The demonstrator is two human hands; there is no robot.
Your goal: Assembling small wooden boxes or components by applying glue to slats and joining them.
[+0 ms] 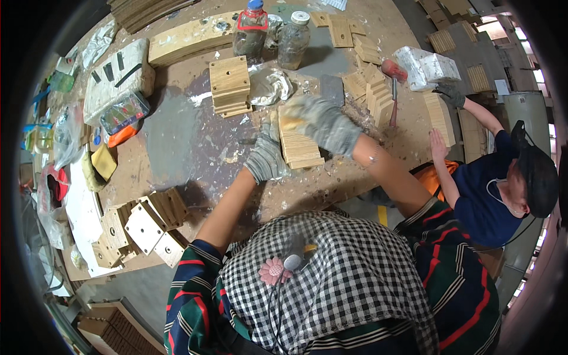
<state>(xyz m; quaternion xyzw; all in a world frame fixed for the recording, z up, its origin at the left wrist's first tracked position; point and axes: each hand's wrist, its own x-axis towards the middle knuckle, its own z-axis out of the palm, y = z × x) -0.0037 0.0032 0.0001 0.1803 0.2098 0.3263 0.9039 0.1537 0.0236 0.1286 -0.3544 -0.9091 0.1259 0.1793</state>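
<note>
A small stack of pale wooden plates [300,149] lies on the table in front of me. Against its left side rests my left hand [267,155], in a grey knit glove, fingers closed. A thin dark stick-like tool [247,141] pokes out from this hand; its far end is hidden. Over the top of the stack is my right hand [324,123], also gloved, with yellowish fingertips smeared by motion. Whether it holds anything I cannot make out. Just beyond stands a taller stack of drilled wooden plates [229,83], beside crumpled plastic [270,86].
Two jars, one blue-lidded [251,32] and one white-lidded [294,41], stand at the back. More drilled plates [145,226] lean at the near left. A red-handled screwdriver [394,74] lies right. A co-worker [494,177] handles a wooden block [439,115] at the right edge.
</note>
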